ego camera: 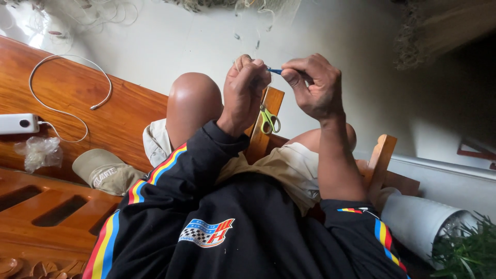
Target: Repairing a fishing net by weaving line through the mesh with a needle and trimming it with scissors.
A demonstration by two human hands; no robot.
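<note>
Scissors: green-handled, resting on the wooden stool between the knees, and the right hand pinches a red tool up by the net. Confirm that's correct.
One detail is wrong: the tool pinched in the right hand is blue, not red, as the head view shows. The rest holds: the green-handled scissors rest on the wooden stool between the knees, and both the right hand and the left hand work up by the net.
</note>
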